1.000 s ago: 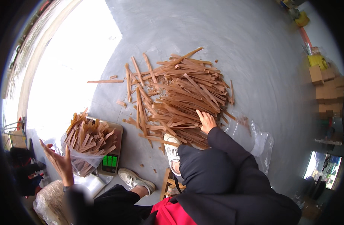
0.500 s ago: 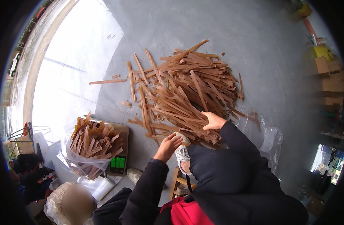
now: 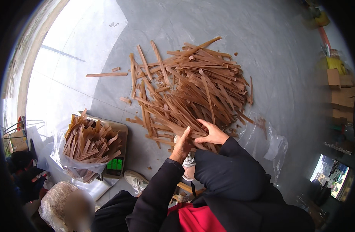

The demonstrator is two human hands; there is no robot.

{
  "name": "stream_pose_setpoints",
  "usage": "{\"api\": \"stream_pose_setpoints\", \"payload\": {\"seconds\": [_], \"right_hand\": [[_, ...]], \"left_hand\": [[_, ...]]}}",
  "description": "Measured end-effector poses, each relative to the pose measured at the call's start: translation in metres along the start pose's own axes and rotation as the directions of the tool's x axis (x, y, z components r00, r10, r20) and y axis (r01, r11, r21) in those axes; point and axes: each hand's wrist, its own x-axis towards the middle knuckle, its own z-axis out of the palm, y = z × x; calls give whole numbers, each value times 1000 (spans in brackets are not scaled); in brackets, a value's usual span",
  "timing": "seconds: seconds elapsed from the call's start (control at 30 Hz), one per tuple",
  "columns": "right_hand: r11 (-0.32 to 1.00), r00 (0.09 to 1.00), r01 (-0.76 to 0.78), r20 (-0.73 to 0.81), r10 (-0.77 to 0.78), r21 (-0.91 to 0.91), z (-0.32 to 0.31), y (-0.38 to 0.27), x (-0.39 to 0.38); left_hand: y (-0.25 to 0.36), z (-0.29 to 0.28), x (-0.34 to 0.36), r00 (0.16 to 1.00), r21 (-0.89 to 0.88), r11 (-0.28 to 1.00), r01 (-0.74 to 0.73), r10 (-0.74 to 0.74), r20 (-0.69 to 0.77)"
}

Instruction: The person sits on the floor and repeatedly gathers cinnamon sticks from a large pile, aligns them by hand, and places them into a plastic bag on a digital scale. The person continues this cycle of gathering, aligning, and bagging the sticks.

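Note:
A large heap of long, flat brown strips [image 3: 220, 83] lies on the grey floor in front of me. At its near edge, my right hand [image 3: 213, 134] curls over a bunch of strips, thumb toward the left hand. My left hand [image 3: 180, 147] is closed around the left side of the same bunch, its palm turned inward; some of its fingers are hidden. The ends of the gripped strips stick out between the two hands, just above my shoe.
To the left, a clear plastic bag [image 3: 93, 166] full of similar strips stands on a scale [image 3: 121, 149] with a green display. Beside it sits a person in a hair cover [image 3: 55, 203]. An empty clear bag [image 3: 276, 149] lies right of the heap. Cardboard boxes [image 3: 342, 96] stand far right.
My left hand has moved up and right from beside the shoe onto the strips. My right hand has shifted slightly left and nearer, and the hands now meet at the bunch.

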Motion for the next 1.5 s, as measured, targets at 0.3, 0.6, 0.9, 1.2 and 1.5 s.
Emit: {"api": "stream_pose_setpoints", "payload": {"seconds": [0.3,0.6,0.9,1.2,1.5], "right_hand": [[903,623,198,-663,-416,-382,-15,25,2],[982,968,-142,-223,112,-126,22,62,19],[905,962,-260,166,215,336,-24,-19,6],[823,984,-173,58,169,541,-13,-19,5],[795,997,-78,60,52,602,-15,-3,6]], "left_hand": [[-23,-38,22,981,-29,995,-97,90,-169],[-8,-9,-4,996,43,999,-19,23,-91],[-14,-13,5,987,-53,999,-12,4,-159],[-3,-7,-6,993,-112,994,-10,-3,-119],[2,-11,-6,974,-180,982,49,-87,-210]]}}
